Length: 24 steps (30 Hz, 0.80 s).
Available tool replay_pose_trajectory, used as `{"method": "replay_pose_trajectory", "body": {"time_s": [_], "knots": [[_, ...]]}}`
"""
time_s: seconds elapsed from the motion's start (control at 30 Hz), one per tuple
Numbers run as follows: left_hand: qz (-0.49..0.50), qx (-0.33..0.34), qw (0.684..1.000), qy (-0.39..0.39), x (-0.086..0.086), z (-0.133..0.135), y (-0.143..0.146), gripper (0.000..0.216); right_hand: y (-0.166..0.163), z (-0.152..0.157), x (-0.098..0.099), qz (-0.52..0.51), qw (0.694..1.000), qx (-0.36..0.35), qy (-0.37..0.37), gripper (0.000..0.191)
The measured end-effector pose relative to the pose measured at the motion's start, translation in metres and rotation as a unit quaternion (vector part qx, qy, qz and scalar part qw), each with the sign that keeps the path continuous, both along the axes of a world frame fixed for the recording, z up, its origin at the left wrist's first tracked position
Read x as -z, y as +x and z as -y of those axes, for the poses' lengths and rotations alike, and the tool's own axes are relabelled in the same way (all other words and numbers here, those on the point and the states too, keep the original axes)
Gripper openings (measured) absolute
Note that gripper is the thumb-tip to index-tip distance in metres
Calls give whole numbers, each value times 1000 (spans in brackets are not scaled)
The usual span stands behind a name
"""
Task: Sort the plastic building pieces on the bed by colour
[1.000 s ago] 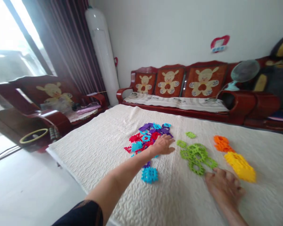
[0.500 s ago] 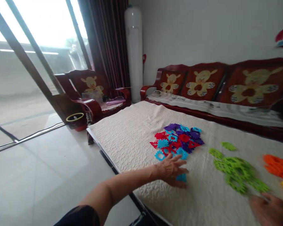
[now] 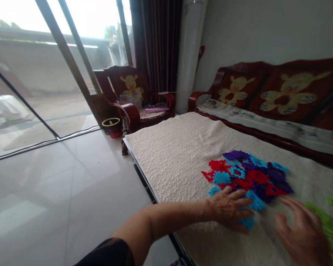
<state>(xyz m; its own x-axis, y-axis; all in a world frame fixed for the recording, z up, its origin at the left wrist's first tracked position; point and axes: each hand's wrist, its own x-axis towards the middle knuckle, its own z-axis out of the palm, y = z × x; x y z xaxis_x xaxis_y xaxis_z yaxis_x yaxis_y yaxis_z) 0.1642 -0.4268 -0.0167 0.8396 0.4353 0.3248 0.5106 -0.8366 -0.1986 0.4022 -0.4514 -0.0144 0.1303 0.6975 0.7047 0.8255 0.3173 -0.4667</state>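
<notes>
My left hand (image 3: 231,208) lies with spread fingers at the near edge of a mixed pile of red, purple and light blue plastic toy pieces (image 3: 256,177). Its fingers rest over a light blue piece (image 3: 247,222), partly hidden beneath them. To the right, my right hand (image 3: 302,231) is blurred, thumb and fingers apart, with nothing visible between them. It hovers between the mixed pile and some lime green pieces (image 3: 331,229), which it partly hides. Many pieces have notched edges, some with open middles.
A cream quilted cloth (image 3: 166,159) covers the table. Behind it stand a wooden sofa (image 3: 198,96) with bear-patterned cushions and a wooden armchair (image 3: 130,111). A red bin with a yellow rim (image 3: 115,129) is on the tiled floor, near glass doors.
My view has swung left, so the orange and yellow pieces have left the frame. My right hand has moved left from the green pieces toward the mixed pile. The left hand stays beside the pile.
</notes>
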Motion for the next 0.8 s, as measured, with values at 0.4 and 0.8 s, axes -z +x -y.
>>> {"method": "replay_pose_trajectory", "body": {"time_s": [0.4, 0.8], "knots": [[46, -76, 996, -26, 14, -36, -5, 67, -51, -104, 65, 96, 994, -40, 21, 41], [87, -97, 988, -84, 7, -53, 11, 70, -64, -85, 47, -141, 986, -62, 55, 37]]}}
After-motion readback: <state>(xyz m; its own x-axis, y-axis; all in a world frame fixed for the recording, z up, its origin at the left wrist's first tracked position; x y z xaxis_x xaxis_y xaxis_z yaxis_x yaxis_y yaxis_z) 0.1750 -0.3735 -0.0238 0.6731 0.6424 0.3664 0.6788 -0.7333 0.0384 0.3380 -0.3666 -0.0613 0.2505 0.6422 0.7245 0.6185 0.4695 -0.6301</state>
